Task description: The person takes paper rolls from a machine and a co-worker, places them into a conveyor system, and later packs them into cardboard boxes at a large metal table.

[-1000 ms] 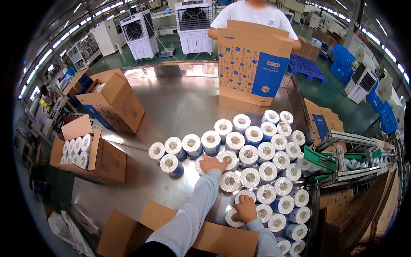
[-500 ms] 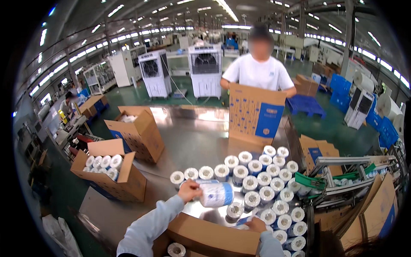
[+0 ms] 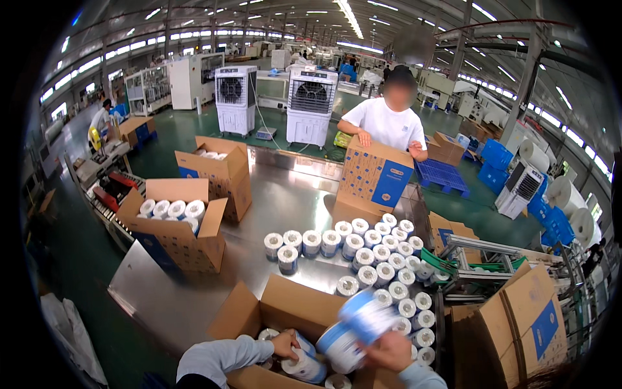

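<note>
An open cardboard box [image 3: 301, 301] stands at the table's near edge with wrapped paper rolls inside. Down in it, my left hand [image 3: 284, 345] is closed on a blue-and-white paper roll [image 3: 303, 367]. My right hand [image 3: 389, 352], blurred by motion, grips two more rolls, an upper paper roll [image 3: 368, 316] and a lower paper roll [image 3: 339, 347], above the box's right side. Many upright paper rolls [image 3: 366, 277] cover the table just beyond and to the right. One paper roll [image 3: 287, 259] stands slightly in front of the far row.
Two filled open boxes, a nearer box [image 3: 178, 240] and a farther box [image 3: 227, 185], stand on the left of the metal table [image 3: 278, 217]. Across it, a co-worker [image 3: 389, 117] handles an upright carton [image 3: 372, 175]. A conveyor [image 3: 479, 259] and flattened cartons [image 3: 525, 324] flank the right side.
My left hand has brought its roll from above the table down into the box. My right hand has lifted two rolls off the table to the box. The co-worker's hands moved on the carton.
</note>
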Demonstrator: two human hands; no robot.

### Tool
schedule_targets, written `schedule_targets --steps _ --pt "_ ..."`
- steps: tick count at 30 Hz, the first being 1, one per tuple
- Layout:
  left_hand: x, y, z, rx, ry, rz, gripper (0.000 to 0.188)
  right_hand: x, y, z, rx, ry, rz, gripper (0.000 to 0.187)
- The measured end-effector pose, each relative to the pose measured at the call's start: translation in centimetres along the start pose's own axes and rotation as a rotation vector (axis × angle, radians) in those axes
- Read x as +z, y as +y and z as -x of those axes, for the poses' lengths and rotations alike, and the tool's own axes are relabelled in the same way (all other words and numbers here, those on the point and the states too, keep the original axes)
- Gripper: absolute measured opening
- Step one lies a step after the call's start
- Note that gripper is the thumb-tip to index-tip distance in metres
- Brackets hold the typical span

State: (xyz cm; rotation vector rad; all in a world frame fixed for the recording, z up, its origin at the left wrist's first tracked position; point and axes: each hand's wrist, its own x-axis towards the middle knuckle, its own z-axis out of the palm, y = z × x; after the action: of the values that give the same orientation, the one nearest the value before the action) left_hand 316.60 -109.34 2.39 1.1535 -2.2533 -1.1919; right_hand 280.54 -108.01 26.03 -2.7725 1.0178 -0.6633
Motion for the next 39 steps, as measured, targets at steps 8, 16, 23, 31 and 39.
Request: schedule_targets --steps 8,16,23,31,39 --pt "1.9 0.5 4.9 -0.022 -0.22 -0.488 0.024 19.2 -4.9 0.7 -0.233 -0.371 -0.082 0.042" --pt "0.9 1.0 9.2 -0.152 -0.632 -0.536 0.077 23.2 -11.2 -1.4 0.302 -0.618 -0.38 0.067" --pt "-11.6 13.1 0.9 0.308 0.503 -0.595 0.046 15.5 -17.6 0.4 0.002 -0.761 -0.308 0.07" --pt "-8.0 8.3 -9.7 -0.438 -0.342 -0.561 0.046 10.5 -9.3 -0.8 0.226 -0.305 -0.599 0.035" --pt "-3.3 4.6 -20.2 -0.26 -0.167 -0.522 0.08 12.4 18.4 0.2 0.584 -0.256 0.283 0.028"
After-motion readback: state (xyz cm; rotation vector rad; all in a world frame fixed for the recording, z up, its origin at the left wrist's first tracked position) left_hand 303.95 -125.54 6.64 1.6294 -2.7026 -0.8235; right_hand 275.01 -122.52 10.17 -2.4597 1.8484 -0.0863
